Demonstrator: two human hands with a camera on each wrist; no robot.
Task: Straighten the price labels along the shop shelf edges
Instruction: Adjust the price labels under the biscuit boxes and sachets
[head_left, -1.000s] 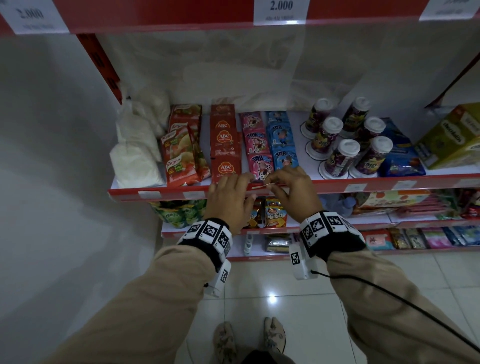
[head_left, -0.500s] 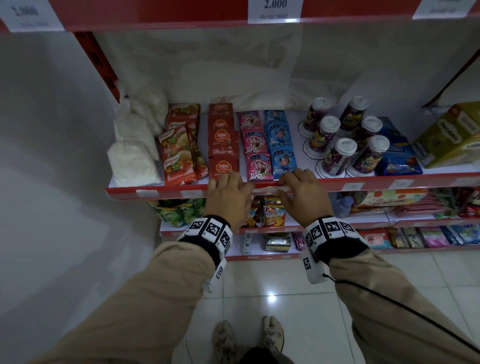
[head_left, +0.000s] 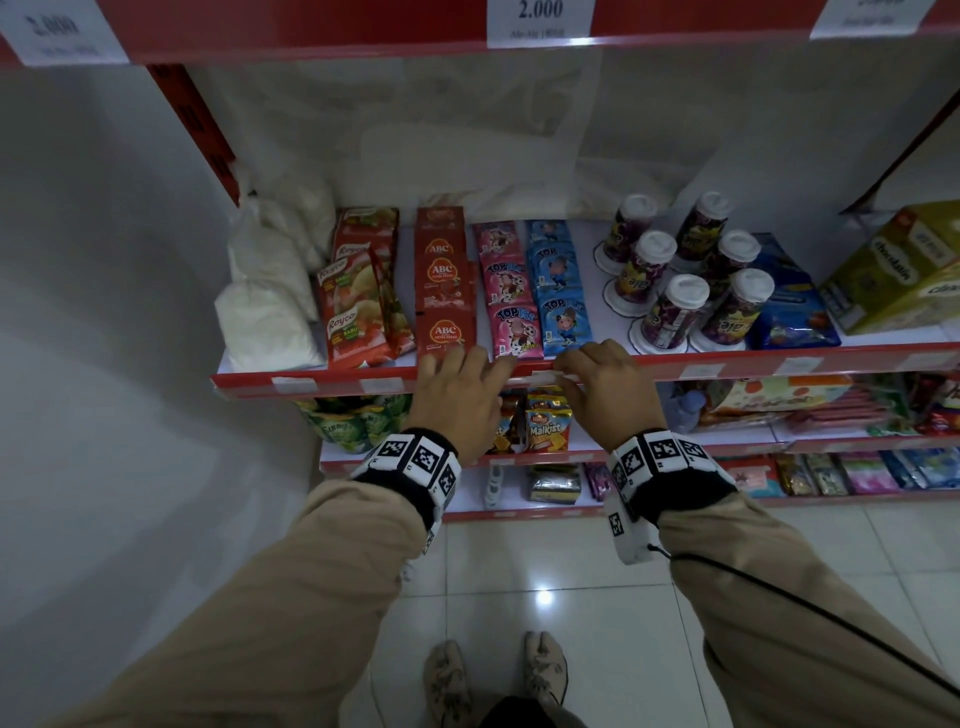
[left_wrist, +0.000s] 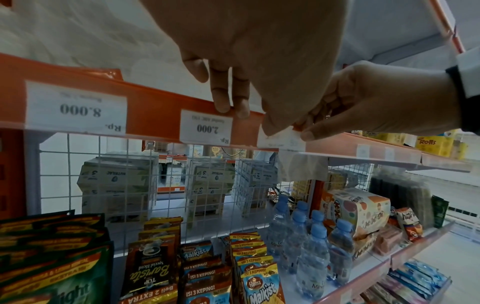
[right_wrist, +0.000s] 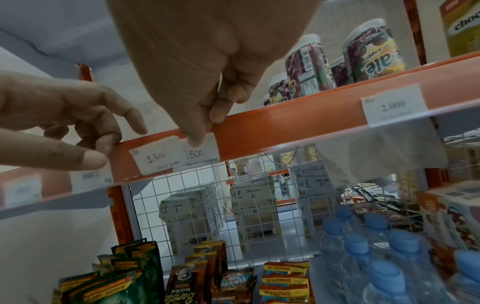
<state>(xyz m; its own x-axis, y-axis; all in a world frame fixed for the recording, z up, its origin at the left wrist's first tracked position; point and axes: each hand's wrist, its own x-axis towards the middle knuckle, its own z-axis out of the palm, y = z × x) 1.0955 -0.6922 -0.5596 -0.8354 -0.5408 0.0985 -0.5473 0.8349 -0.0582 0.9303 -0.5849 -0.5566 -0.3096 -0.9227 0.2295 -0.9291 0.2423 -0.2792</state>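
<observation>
A small white price label (right_wrist: 205, 152) reading "500" sits in the red shelf edge strip (right_wrist: 285, 115), overlapping a second label (right_wrist: 155, 158) marked "1.500" to its left. My right hand (right_wrist: 205, 129) pinches the top of the "500" label between thumb and forefinger. My left hand (right_wrist: 98, 150) grips the strip just left of both labels, fingers curled over its top and thumb on its front. In the head view both hands, left (head_left: 467, 364) and right (head_left: 576, 366), rest on the strip with the label (head_left: 540, 375) between them.
Sachets (head_left: 447, 291) and lidded cups (head_left: 675, 306) stand just behind the hands. More labels (left_wrist: 78, 109) (left_wrist: 206, 127) (right_wrist: 393, 107) sit along the strip. Malkist packs (head_left: 545, 428) and water bottles (right_wrist: 363, 246) fill the shelf below. A white wall (head_left: 104, 312) stands at the left.
The label, held at the shelf lip between both hands a second ago, now lies against the strip's front. Both hands have dropped slightly onto the strip.
</observation>
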